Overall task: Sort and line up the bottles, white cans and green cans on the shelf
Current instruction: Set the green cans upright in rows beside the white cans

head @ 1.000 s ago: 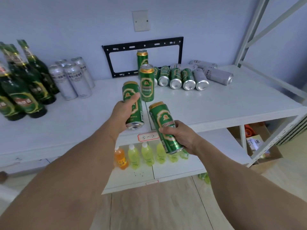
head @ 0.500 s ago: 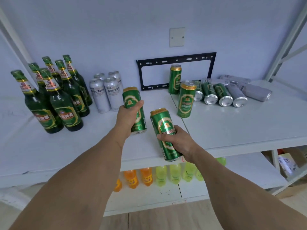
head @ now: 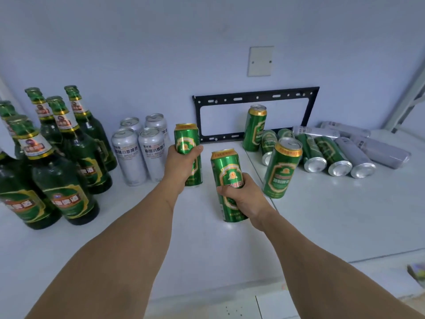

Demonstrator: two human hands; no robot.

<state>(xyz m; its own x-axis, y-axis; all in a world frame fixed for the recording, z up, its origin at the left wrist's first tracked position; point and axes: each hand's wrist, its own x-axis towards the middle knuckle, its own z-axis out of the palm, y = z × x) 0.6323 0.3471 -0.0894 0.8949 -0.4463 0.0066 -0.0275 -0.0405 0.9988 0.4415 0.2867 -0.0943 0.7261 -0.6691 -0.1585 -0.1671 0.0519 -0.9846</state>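
My left hand (head: 178, 165) grips an upright green can (head: 185, 139) just right of several standing white cans (head: 140, 155). My right hand (head: 243, 199) grips a second green can (head: 226, 171), upright near the shelf's middle. Several green bottles (head: 62, 157) stand at the far left. Two more green cans stand upright, one near my right hand (head: 281, 169) and one by the wall (head: 255, 127). Several green cans (head: 322, 155) and white cans (head: 358, 157) lie on their sides at the right.
The white shelf board (head: 333, 222) has bare surface in front and at the right. A black metal bracket (head: 253, 113) leans on the wall behind the cans. A shelf post (head: 407, 97) rises at the far right.
Both hands have carried their green cans forward and to the left over the shelf, the left one up beside the white cans. The view has come closer to the shelf.
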